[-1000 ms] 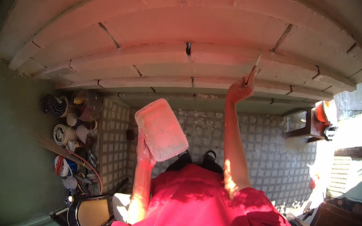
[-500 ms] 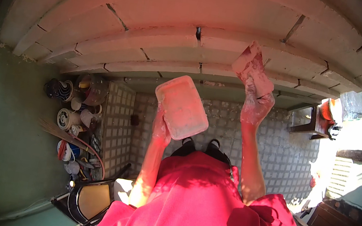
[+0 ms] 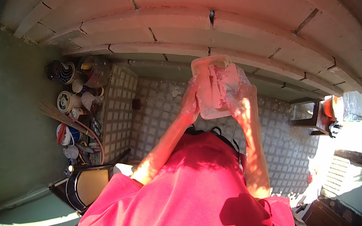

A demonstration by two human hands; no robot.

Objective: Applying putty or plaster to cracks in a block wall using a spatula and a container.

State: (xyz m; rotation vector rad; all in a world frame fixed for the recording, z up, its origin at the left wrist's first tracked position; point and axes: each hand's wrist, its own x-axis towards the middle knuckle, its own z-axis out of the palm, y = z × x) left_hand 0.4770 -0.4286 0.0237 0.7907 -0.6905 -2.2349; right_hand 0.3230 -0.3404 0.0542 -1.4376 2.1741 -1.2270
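My left hand [image 3: 191, 99] grips the left edge of a shallow, pale plastic tub [image 3: 202, 84], rectangular with rounded corners. It is held up in front of my chest, over the floor. My right hand [image 3: 242, 102], dusted with white, is closed at the tub's right side. In it is a flat putty scraper [image 3: 229, 79], smeared with whitish paste, lying over the tub's inside. Its handle is hidden by my fingers, and I cannot tell how much paste the tub holds.
Ahead rises a pale wall [image 3: 175, 23] with long ledges and dark vertical gaps. Buckets [image 3: 68, 102] and a straw broom [image 3: 65, 118] crowd the left side. A chair [image 3: 91, 187] stands at lower left, a wooden stool [image 3: 309, 120] at right. Below is a tiled floor [image 3: 156, 123].
My right hand has come down and left from near the wall, bringing the scraper over the tub. My left hand has moved the tub up and to the right.
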